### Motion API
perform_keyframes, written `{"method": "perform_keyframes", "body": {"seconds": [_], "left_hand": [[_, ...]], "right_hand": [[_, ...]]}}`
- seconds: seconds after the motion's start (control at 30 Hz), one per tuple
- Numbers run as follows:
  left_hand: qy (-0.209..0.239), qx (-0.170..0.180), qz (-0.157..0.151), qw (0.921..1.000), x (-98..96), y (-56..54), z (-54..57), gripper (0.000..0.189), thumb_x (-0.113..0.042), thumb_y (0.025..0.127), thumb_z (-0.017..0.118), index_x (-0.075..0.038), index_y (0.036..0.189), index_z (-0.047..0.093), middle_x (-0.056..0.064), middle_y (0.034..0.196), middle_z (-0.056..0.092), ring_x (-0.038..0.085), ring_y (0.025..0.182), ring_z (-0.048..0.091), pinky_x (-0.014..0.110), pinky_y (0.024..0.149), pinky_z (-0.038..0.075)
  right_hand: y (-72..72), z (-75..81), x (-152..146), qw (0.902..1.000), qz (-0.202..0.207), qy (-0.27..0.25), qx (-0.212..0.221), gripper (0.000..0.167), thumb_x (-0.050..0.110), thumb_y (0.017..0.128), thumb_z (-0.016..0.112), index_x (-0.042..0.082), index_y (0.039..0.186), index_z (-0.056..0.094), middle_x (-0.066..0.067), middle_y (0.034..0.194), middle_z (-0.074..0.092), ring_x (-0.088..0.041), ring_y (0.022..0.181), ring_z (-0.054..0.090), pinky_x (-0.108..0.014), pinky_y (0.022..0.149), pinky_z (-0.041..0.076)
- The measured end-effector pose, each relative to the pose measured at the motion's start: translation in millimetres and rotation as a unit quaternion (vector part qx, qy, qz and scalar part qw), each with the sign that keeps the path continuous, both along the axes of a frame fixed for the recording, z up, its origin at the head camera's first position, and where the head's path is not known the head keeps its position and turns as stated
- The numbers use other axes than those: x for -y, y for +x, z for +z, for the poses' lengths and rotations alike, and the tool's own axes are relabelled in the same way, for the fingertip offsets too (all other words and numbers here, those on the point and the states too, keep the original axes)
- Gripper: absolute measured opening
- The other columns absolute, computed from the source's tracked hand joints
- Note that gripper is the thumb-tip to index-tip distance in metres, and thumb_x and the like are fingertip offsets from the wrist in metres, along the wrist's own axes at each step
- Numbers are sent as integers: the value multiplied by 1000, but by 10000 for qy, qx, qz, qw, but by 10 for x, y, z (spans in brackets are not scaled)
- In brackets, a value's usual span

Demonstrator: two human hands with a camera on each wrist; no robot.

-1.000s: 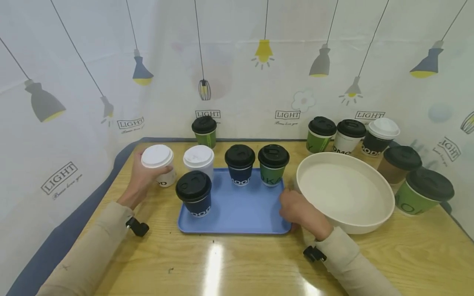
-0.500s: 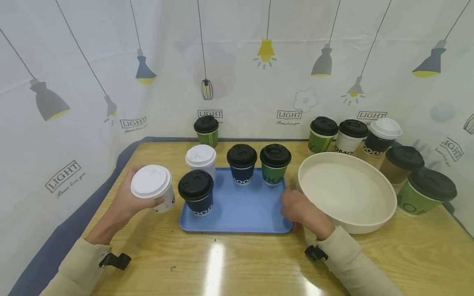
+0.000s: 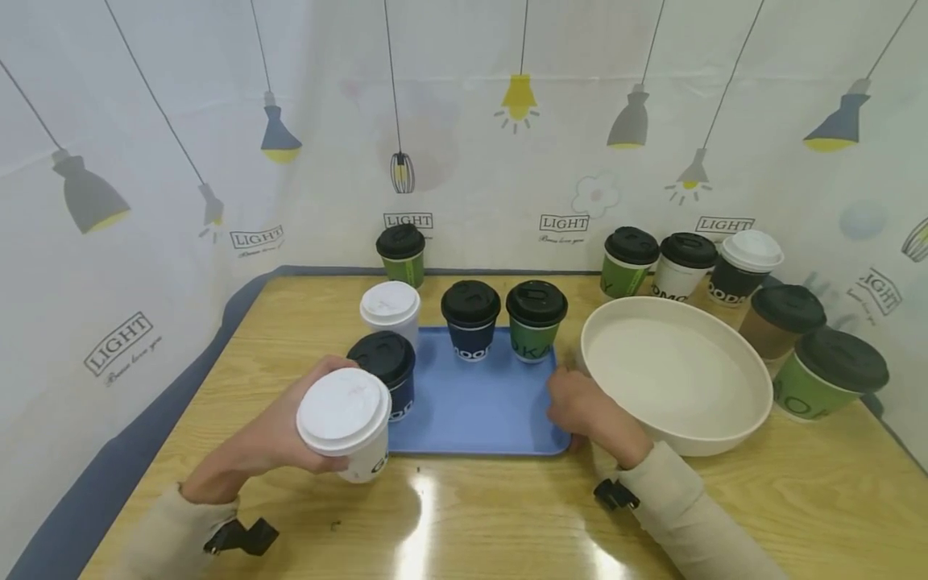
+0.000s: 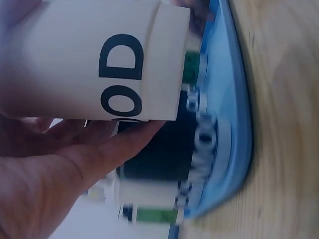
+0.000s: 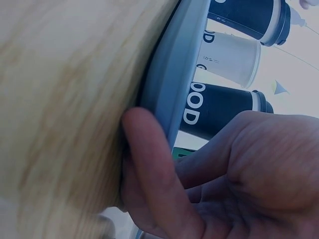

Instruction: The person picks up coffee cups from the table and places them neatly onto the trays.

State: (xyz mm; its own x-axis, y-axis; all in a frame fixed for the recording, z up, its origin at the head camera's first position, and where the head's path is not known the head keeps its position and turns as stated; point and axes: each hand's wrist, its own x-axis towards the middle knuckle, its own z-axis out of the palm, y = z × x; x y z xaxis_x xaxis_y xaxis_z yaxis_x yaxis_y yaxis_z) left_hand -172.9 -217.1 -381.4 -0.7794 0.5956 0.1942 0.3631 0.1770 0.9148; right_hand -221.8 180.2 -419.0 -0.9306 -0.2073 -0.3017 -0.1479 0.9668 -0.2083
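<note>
My left hand (image 3: 279, 435) grips a white paper cup (image 3: 346, 415) with a white lid, held upright off the table by the tray's near left corner. Dark letters show on the cup's side (image 4: 75, 59) in the left wrist view. At the right edge of the blue tray (image 3: 478, 411), my right hand (image 3: 590, 412) holds the rim, its fingers (image 5: 152, 149) curled at the edge in the right wrist view. Two navy cups (image 3: 471, 321) and a green cup (image 3: 536, 322), all black-lidded, stand on the tray. A white cup (image 3: 391, 310) stands at its far left corner.
A round cream basin (image 3: 674, 370) sits right of the tray. Several lidded cups stand behind and beside it, among them a green cup (image 3: 826, 374) and a brown cup (image 3: 779, 322). Another green cup (image 3: 402, 256) is at the table's back edge, before the printed curtain.
My left hand has lifted the white cup from the table left of the tray and carried it nearer and rightward, to the tray's near left corner. The right hand stays at the tray's edge.
</note>
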Motion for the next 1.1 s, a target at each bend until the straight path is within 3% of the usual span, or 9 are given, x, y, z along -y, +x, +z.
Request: {"method": "perform_keyframes", "body": {"seconds": [0.13, 0.27, 0.4, 0.5, 0.67, 0.87, 1.1], "left_hand": [[104, 220, -346, 9991, -303, 50, 25, 95, 0, 64, 89, -10, 144, 40, 9, 137, 59, 19, 123, 60, 33, 109, 50], [91, 160, -328, 9993, -578, 62, 26, 94, -6, 65, 92, -14, 146, 46, 10, 139, 59, 23, 125, 60, 37, 112, 49], [179, 250, 86, 9995, -839, 71, -13, 91, -10, 64, 95, -17, 143, 50, 6, 137, 62, 25, 125, 60, 46, 112, 47], [246, 455, 495, 9974, -1031, 55, -62, 93, -12, 64, 96, -19, 143, 49, 3, 138, 61, 25, 127, 59, 50, 114, 44], [284, 840, 1152, 9894, -1280, -19, -162, 95, -15, 64, 98, -22, 144, 47, 0, 140, 59, 22, 128, 57, 47, 115, 42], [273, 1023, 1588, 9816, -1486, -150, -260, 94, -15, 66, 97, -18, 144, 46, 2, 138, 59, 22, 124, 59, 44, 112, 46], [354, 973, 2137, 9714, -1641, -278, -306, 97, -13, 68, 96, -10, 148, 41, 11, 141, 56, 28, 129, 57, 47, 115, 45]], "right_hand": [[-1, -3, 1, 10000, -48, -15, 26, 57, 6, 91, 59, -27, 133, 41, -35, 116, 60, -26, 71, 66, -34, 68, 61], [-5, -7, 8, 9995, -231, -123, 182, 59, 6, 93, 58, -27, 138, 37, -37, 121, 58, -22, 62, 65, -30, 60, 58], [-11, -5, 11, 9992, -299, -137, 244, 60, 7, 94, 58, -26, 139, 37, -38, 125, 58, -22, 63, 66, -31, 63, 60], [-10, -7, 6, 9997, -210, -50, 150, 56, 7, 93, 60, -26, 135, 42, -36, 121, 60, -27, 76, 68, -36, 74, 62], [-11, -14, 0, 10000, 2, 35, -24, 51, 7, 91, 62, -25, 128, 47, -33, 116, 61, -37, 96, 67, -44, 90, 61], [-17, -37, -18, 9998, 91, 40, -183, 48, 8, 89, 64, -23, 124, 51, -31, 110, 64, -38, 99, 67, -47, 93, 60], [-12, -32, -24, 9997, 119, 56, -222, 49, 7, 88, 64, -24, 124, 50, -31, 109, 64, -38, 96, 67, -46, 92, 60]]}}
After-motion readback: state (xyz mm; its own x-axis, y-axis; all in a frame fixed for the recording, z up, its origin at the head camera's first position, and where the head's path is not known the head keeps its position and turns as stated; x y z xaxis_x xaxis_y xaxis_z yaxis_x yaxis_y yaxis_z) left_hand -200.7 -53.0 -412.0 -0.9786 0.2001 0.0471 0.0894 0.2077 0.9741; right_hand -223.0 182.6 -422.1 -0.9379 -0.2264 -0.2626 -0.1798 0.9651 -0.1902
